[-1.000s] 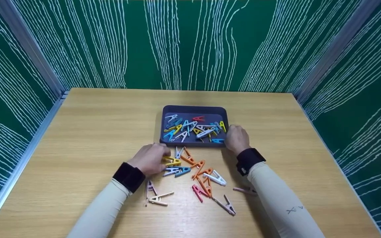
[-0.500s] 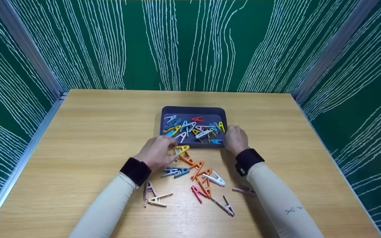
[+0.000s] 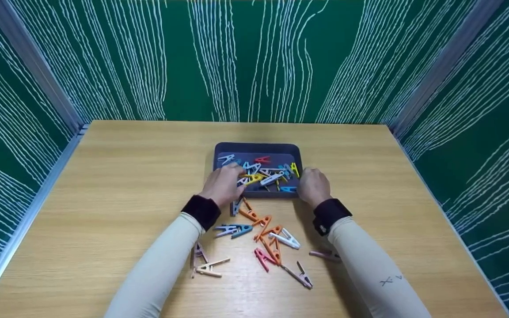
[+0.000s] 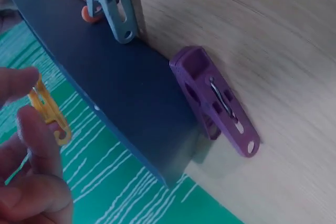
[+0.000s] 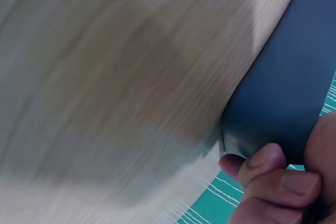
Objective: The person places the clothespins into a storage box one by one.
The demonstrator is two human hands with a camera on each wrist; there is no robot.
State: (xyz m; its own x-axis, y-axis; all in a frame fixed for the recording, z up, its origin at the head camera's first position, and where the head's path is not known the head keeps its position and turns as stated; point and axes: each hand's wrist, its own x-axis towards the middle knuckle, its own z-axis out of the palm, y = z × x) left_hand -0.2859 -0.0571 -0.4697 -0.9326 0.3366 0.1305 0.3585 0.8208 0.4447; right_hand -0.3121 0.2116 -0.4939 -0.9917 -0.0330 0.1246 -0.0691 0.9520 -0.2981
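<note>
The left hand (image 3: 224,184) pinches one yellow clip (image 4: 49,108) over one tray (image 3: 265,194). The right hand (image 3: 314,187) holds its near right corner. One red clip (image 3: 262,159) lies inside.

I see a wood-grain table (image 3: 148,154) hemmed in by green walls (image 3: 245,44) with wavy white streaks, near upright at the back, slanting at the sides. Grey posts (image 3: 39,66) stand at both far corners; light glares softly off the tabletop.

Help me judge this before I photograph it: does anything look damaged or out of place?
Nothing looks visibly damaged. If anything, orange clips lie jumbled on the table outside the tray, where many other clips lie.
</note>
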